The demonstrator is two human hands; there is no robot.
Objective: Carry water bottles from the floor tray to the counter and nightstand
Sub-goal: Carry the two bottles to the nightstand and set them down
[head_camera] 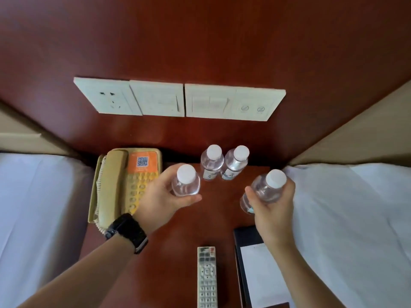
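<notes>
I look straight down on a dark red wooden nightstand (213,218). Two clear water bottles with white caps stand side by side at its back, one (211,162) on the left and one (235,163) on the right. My left hand (162,201) grips a third bottle (185,181) upright, just left of and in front of the standing pair. My right hand (272,207) holds a fourth bottle (265,190), tilted, over the nightstand's right side. Whether either held bottle touches the top is unclear.
A beige telephone (124,183) with an orange card lies at the left. A white remote control (207,277) sits at the front middle, a black folder with white paper (260,274) at the front right. White beds (355,218) flank the nightstand; wall switch plates (180,98) sit behind.
</notes>
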